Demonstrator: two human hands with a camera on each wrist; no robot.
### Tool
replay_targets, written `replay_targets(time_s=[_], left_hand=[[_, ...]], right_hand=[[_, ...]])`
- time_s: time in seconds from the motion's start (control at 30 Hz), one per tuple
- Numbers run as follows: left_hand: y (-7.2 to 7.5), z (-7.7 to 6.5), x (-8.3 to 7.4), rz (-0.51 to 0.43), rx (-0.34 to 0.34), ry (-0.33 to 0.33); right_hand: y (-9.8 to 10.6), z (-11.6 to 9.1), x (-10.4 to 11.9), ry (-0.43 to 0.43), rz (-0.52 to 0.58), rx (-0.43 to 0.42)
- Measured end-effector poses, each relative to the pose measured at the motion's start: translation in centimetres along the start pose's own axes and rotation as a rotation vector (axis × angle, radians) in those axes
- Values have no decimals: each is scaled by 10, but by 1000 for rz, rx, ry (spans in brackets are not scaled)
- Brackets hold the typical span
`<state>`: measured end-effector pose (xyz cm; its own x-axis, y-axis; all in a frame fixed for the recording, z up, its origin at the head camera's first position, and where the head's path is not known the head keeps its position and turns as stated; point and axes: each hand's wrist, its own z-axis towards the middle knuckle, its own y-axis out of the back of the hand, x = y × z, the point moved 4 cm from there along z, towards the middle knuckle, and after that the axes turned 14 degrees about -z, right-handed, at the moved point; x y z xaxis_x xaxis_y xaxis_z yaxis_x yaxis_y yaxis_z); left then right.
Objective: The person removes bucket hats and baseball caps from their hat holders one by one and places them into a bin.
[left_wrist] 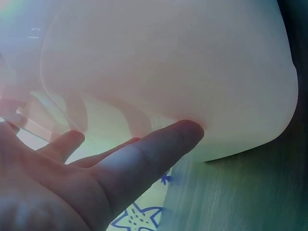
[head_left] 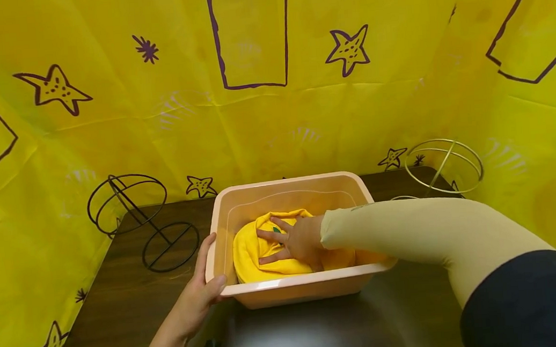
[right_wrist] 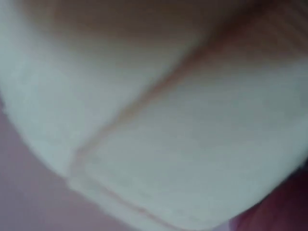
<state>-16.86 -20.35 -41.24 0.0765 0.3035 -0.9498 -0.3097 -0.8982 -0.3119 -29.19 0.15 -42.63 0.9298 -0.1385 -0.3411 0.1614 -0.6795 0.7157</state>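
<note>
A pale pink plastic basin [head_left: 285,283] stands on the dark table, with a folded yellow cloth [head_left: 252,258] inside it. My right hand [head_left: 299,241] reaches down into the basin and rests on the cloth with its fingers spread. Part of a small green mark shows between those fingers. My left hand [head_left: 197,297] holds the basin's near left corner, its thumb on the front rim and fingers along the left side. In the left wrist view, the thumb [left_wrist: 159,144] lies against the basin's pale wall [left_wrist: 192,62]. The right wrist view is blurred and filled mostly by a pale sleeve [right_wrist: 202,139].
On the left of the table [head_left: 123,313] stands a black wire stand [head_left: 153,225] with round hoops. A gold wire stand [head_left: 440,175] is at the back right, partly hidden by my right arm. Yellow printed fabric [head_left: 265,126] encloses the back and sides.
</note>
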Motion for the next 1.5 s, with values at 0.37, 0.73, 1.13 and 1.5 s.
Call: replay_targets(time_s=[0.37,0.73,1.13,1.5], left_hand=[[-9,-3,3,42,-13,-31],[-7,-2,1,22,23,-29],[8,10,3,23,-13,-23],[19,12,-7,216,63,-20]], right_hand=[[-5,-6,9,-19,-41,32],[-2,-3,3,-26,-36,26],[52,-96,-42,-155,297,-185],[-5,-241,-50,-962,517,-636]])
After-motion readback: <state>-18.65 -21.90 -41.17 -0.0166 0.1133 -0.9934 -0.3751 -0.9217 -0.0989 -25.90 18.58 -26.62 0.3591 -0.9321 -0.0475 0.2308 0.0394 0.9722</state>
